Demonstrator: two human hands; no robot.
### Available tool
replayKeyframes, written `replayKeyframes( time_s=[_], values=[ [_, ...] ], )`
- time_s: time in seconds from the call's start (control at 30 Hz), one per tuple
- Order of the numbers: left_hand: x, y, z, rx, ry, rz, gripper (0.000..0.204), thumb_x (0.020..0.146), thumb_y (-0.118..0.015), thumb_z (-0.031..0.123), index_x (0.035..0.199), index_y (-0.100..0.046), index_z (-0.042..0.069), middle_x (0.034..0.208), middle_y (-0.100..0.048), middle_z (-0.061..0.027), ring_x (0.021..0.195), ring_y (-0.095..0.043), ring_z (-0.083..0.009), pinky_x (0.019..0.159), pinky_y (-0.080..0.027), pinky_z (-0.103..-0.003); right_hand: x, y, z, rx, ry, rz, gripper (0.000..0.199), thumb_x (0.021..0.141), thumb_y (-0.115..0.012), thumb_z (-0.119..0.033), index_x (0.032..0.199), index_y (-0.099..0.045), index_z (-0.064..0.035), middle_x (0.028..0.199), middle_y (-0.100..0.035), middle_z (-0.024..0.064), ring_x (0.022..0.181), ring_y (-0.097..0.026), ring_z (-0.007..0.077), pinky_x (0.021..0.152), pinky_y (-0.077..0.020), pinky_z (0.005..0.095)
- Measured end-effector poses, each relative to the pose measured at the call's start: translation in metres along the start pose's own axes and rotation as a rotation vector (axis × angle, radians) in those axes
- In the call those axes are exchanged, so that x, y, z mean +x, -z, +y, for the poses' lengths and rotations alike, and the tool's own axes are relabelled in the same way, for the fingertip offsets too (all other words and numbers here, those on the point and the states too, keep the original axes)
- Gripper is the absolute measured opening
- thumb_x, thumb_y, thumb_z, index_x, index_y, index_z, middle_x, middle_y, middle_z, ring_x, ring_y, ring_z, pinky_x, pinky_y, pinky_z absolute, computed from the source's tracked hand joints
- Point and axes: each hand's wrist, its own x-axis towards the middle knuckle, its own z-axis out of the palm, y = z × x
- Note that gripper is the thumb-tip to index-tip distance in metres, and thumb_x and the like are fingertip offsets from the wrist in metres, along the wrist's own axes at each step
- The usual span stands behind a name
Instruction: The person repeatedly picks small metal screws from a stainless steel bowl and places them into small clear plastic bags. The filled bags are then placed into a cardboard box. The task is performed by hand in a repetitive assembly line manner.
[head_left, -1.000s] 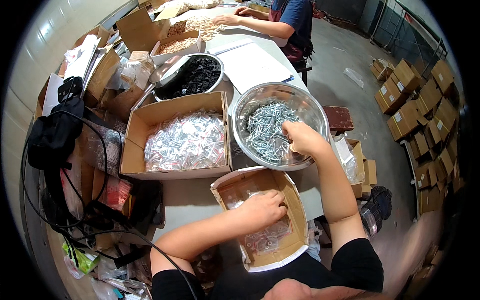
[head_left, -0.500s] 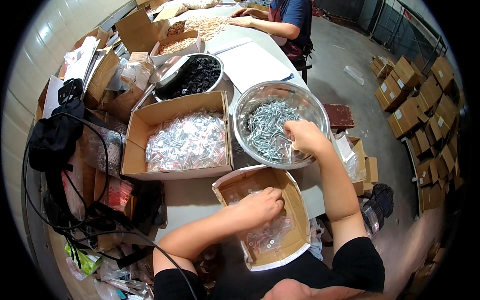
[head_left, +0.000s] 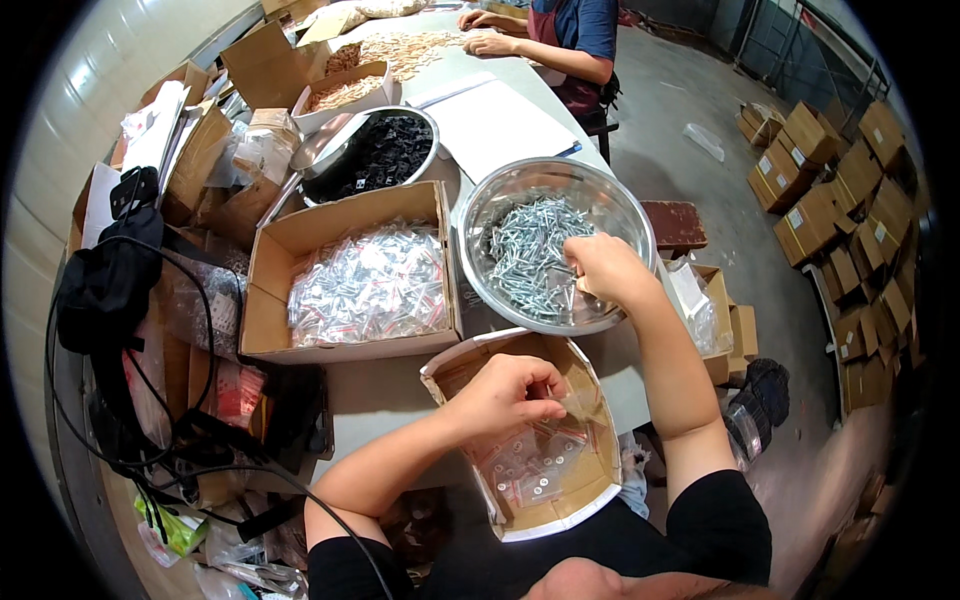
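Note:
My right hand (head_left: 608,270) reaches over the right side of a steel bowl (head_left: 640,215) of silvery screws (head_left: 535,245). Its fingers are bent together at the edge of the pile; what they grip is hidden. Above an open cardboard tray (head_left: 590,485) in front of me is my left hand (head_left: 512,392), thumb and fingers curled in. Clear film shows by its fingertips, but I cannot tell whether it is held or lies behind. In the tray lie small clear plastic bags (head_left: 540,465) with small pale round pieces in or under them.
Left of the bowl stands a cardboard box (head_left: 350,352) heaped with filled clear bags (head_left: 370,285). Behind are a basin of black parts (head_left: 385,155) and white paper (head_left: 515,120). A co-worker's hands (head_left: 488,40) rest by wooden pieces (head_left: 410,52). Stacked cartons (head_left: 800,170) stand right.
My left hand has risen from the tray's bags and turned, uncovering several bags beneath it. My right hand stays at the screws, nearly unmoved. The whole view has shifted slightly.

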Motion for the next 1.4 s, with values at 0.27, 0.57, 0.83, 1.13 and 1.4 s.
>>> replayKeyframes(
  time_s=[0.27, 0.57, 0.83, 1.13, 1.4],
  values=[
    [0.001, 0.003, -0.012, -0.217, -0.051, 0.018, 0.024, 0.08, -0.08, 0.008, 0.075, -0.056, 0.004, 0.095, -0.063, -0.0049, 0.082, -0.059, -0.0094, 0.07, -0.049, -0.026, 0.003, 0.002, 0.0, -0.038, 0.007, -0.074, 0.017, 0.073, -0.064, -0.004, 0.09, -0.067, -0.0057, 0.09, -0.07, 0.0172, 0.088, -0.067, 0.0361, 0.077, -0.0517, 0.0459],
    [0.001, -0.001, -0.01, -0.285, -0.021, 0.093, 0.014, 0.089, -0.069, 0.006, 0.099, -0.061, 0.002, 0.092, -0.063, -0.0023, 0.08, -0.057, -0.0055, 0.069, -0.048, -0.022, 0.001, 0.01, -0.006, -0.127, -0.105, -0.132, 0.018, 0.077, -0.063, -0.006, 0.094, -0.068, -0.008, 0.093, -0.07, 0.0185, 0.091, -0.068, 0.0359, 0.08, -0.0529, 0.0453],
    [-0.001, -0.003, -0.012, -0.166, -0.038, 0.213, 0.011, 0.086, -0.069, 0.006, 0.085, -0.06, 0.001, 0.082, -0.061, -0.0016, 0.072, -0.055, -0.0064, 0.063, -0.046, -0.023, -0.002, 0.019, -0.02, -0.156, -0.084, -0.138, 0.017, 0.078, -0.063, -0.004, 0.094, -0.066, -0.0071, 0.092, -0.07, 0.0182, 0.091, -0.068, 0.0361, 0.079, -0.0525, 0.0461],
    [0.002, -0.003, -0.003, -0.044, -0.085, 0.243, 0.009, 0.09, -0.067, 0.006, 0.089, -0.063, -0.001, 0.084, -0.061, -0.0027, 0.072, -0.055, -0.0084, 0.065, -0.048, -0.024, 0.005, 0.003, 0.004, -0.073, -0.003, -0.069, 0.016, 0.077, -0.064, -0.004, 0.093, -0.065, -0.0057, 0.091, -0.07, 0.0174, 0.089, -0.067, 0.0364, 0.078, -0.0521, 0.0467],
    [0.003, -0.006, -0.007, 0.017, -0.153, 0.381, 0.005, 0.092, -0.06, 0.0, 0.093, -0.065, -0.003, 0.094, -0.065, -0.0074, 0.082, -0.065, -0.0132, 0.074, -0.053, -0.027, 0.004, 0.015, -0.011, -0.02, -0.027, -0.11, 0.019, 0.072, -0.069, -0.006, 0.091, -0.067, -0.0042, 0.091, -0.069, 0.0185, 0.092, -0.067, 0.0354, 0.08, -0.0527, 0.0448]
  ],
)
